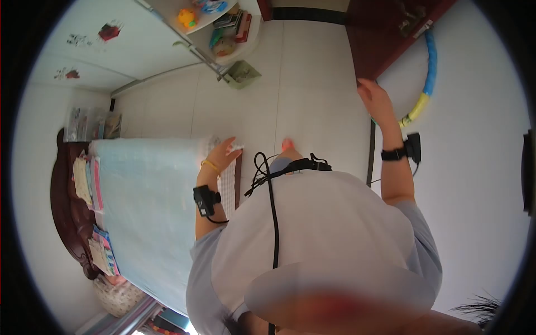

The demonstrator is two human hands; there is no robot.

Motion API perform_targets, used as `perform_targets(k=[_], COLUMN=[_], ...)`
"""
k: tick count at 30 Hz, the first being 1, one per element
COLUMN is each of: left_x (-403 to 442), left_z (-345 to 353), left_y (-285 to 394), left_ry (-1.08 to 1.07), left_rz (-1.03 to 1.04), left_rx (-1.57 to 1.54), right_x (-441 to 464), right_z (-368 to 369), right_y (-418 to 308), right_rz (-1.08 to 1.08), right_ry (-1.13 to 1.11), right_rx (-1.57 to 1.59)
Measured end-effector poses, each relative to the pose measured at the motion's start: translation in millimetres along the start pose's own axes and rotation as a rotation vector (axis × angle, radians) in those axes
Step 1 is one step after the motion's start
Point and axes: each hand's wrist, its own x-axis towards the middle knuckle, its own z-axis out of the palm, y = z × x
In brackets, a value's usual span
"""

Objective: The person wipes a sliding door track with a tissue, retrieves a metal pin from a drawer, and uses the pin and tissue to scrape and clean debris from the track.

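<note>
My left hand (224,154) is over the near edge of the bed (151,190), its fingers spread and nothing in them. A yellow band circles that wrist, and a black device (206,200) is strapped to the forearm. On the other side, my right hand (377,101) reaches toward the lower edge of a dark red door (371,47). Its fingers are slightly bent and hold nothing I can see; whether they touch the door I cannot tell. Another black device (412,147) is strapped to the right forearm.
Pale tiles cover the floor (234,111). A blue and yellow hoop (431,61) stands against the wall by the door. A green bin (242,74) is beside rounded shelves (248,42) with toys and books. Clear boxes (84,124) stand beyond the bed, near its dark headboard (64,195).
</note>
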Motion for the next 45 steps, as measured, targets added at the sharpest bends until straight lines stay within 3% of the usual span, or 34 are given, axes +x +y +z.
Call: perform_targets(k=[2, 5, 7, 9, 13, 18, 19, 20, 22, 23, 24, 27, 29, 31, 33, 34, 35, 38, 40, 41, 43, 45], left_x=[51, 150, 234, 303, 443, 656, 695, 734, 803, 824, 837, 870, 922, 961, 1044, 1102, 1143, 1282, 1337, 1364, 1431, 1513], left_z=[-20, -49, -75, -99, -147, -167, -164, -158, -148, -149, -168, -207, -212, -253, -228, -216, -245, -304, -344, -382, -416, -431], left_y=[-4, -5, 11, 46, 132, 195, 186, 163, 122, 99, 105, 129, 113, 173, 104, 50, 57, 141, 240, 328, 384, 419], left_ry=[-0.093, -0.219, -0.214, -0.211, -0.215, -0.288, -0.298, -0.304, -0.376, -0.384, -0.372, -0.421, -0.233, -0.246, -0.268, -0.354, -0.365, -0.386, -0.395, -0.437, -0.322, -0.251], left_rz=[-0.174, -0.254, -0.178, -0.125, 0.171, 0.286, 0.261, 0.271, 0.097, 0.216, 0.222, 0.057, 0.028, 0.011, 0.028, 0.153, 0.173, 0.176, 0.17, 0.083, 0.198, 0.327], left_rx=[0.123, 0.221, 0.315, 0.407, 0.313, 0.311, 0.325, 0.385, 0.387, 0.551, 0.565, 0.165, 0.253, 0.308, 0.36, 0.224, 0.247, 0.436, 0.548, 0.66, 0.521, 0.491], right_x=[81, 162, 185, 201, 198, 295, 311, 334, 432, 479, 528, 674, 772, 871, 940, 972, 1008, 1090, 1145, 1168, 1208, 1240], right_z=[19, 48, 57, 54, 53, 64, 79, 93, 111, 118, 122, 152, 169, 179, 211, 223, 233, 246, 228, 222, 207, 190], right_y=[-7, 29, 71, 116, 196, 268, 293, 309, 341, 345, 352, 373, 375, 373, 395, 405, 413, 432, 460, 476, 505, 541], right_rz=[-0.027, 0.051, 0.176, 0.299, 0.41, 0.893, 0.791, 0.828, 0.845, 0.821, 0.787, 0.508, 0.387, 0.361, 0.25, 0.254, 0.261, 0.353, 0.407, 0.449, 0.533, 0.779], right_ry=[-0.02, -0.03, -0.064, -0.291, -0.312, -0.386, -0.319, -0.332, -0.301, -0.359, -0.412, -0.335, -0.388, -0.515, -0.366, -0.392, -0.411, -0.465, -0.487, -0.431, -0.328, -0.251], right_rx=[0.047, 0.015, -0.06, -0.379, -0.303, -0.361, -0.379, -0.394, -0.392, -0.352, -0.326, -0.291, -0.33, -0.374, -0.385, -0.385, -0.381, -0.326, -0.314, -0.3, -0.287, -0.229])
